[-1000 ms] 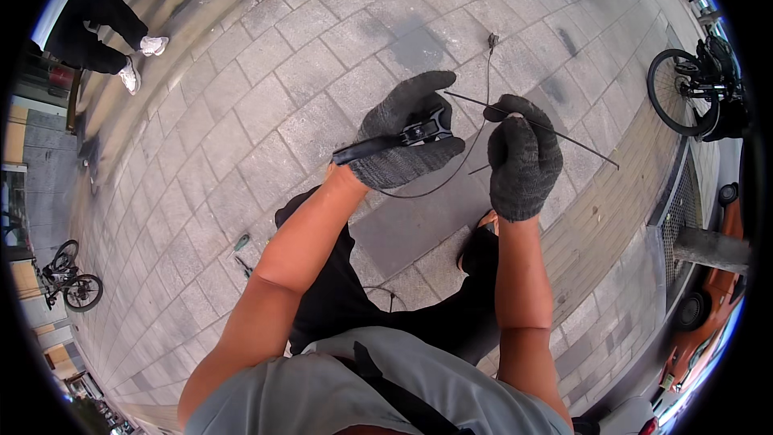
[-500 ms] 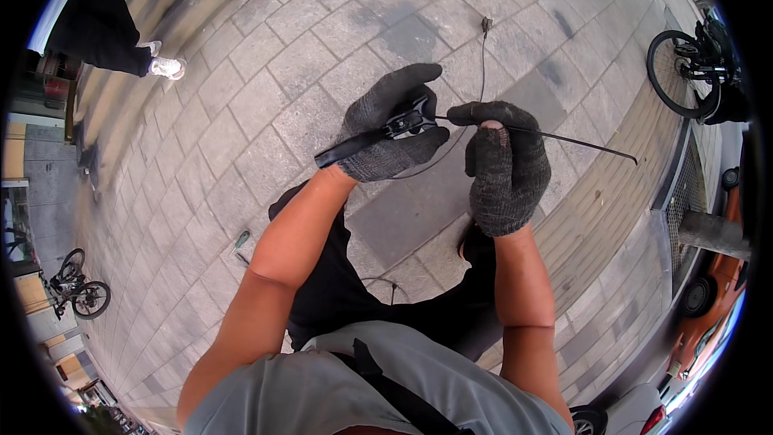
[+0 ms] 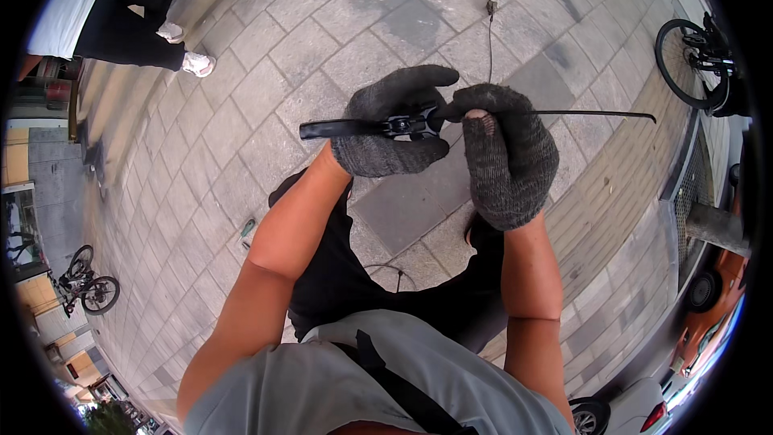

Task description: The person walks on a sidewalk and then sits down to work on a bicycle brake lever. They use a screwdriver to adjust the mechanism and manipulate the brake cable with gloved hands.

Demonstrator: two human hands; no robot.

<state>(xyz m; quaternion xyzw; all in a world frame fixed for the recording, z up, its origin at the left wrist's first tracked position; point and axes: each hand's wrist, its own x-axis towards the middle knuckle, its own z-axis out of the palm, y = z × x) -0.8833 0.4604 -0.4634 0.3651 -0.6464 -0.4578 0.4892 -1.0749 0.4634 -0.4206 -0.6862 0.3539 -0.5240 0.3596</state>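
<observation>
My left hand [image 3: 386,141] in a dark grey knit glove holds a black lever assembly [image 3: 411,124], its long blade pointing left over my wrist. Close on its right, my right hand [image 3: 507,161], gloved alike with a bare thumb tip showing, pinches a thin black rod or housing [image 3: 600,112] that runs out rightward to a short bent end. The rod's left end is hidden by my fingers at the lever. Above my hands a thin cable [image 3: 490,52] runs over the paving to a small dark piece [image 3: 491,8]; its lower stretch is hidden behind my hands.
A person [image 3: 129,8] in dark trousers stands at upper left. Bicycles are at the right [image 3: 692,64] and lower left [image 3: 88,282]. An orange car [image 3: 704,322], a white car [image 3: 624,415] and a grey post [image 3: 717,234] are at right. A small green-handled tool [image 3: 248,229] lies by my left leg.
The rod has swung from a downward slant to nearly level, and my right hand has moved in against the lever. The lever has turned more level. The other person's legs have shifted rightward.
</observation>
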